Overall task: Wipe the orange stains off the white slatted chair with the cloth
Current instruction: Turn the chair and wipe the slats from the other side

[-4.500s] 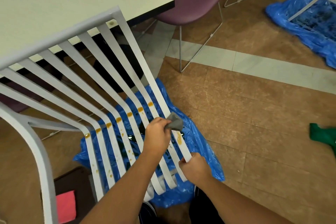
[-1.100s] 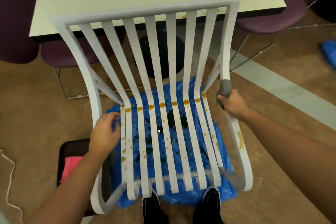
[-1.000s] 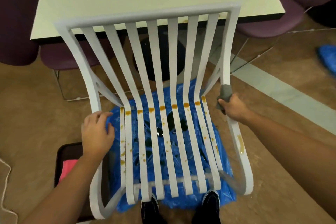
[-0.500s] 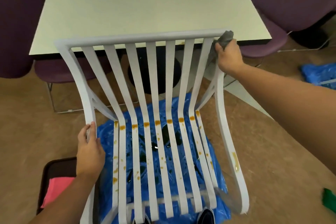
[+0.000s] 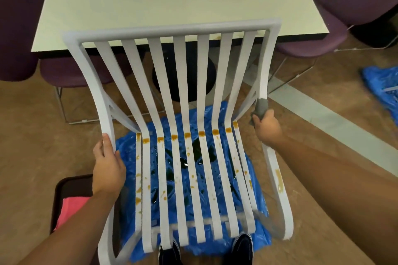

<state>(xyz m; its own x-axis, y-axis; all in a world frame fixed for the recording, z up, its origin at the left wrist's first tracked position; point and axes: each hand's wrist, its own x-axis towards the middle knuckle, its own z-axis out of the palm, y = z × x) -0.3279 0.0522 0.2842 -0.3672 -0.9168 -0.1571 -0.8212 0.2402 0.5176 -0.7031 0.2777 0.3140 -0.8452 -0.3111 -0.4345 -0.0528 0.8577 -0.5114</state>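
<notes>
White slatted chair (image 5: 172,28) — on blue sheet (image 5: 256,189); gripped by left hand (image 5: 107,165) at the left rail, by right hand (image 5: 268,128) at the right rail with grey cloth (image 5: 261,108) clutched against it. Likely stiff, light, slick at orange stains (image 5: 201,133) — best held by side rails.

white chair (image 5: 180,84), orange stains (image 5: 187,135), grey cloth (image 5: 261,108)

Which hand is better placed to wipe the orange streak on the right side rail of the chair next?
Right. The right hand holds the grey cloth against that rail, above the orange streak. The left hand grips the opposite rail of the chair and has no cloth.
</notes>
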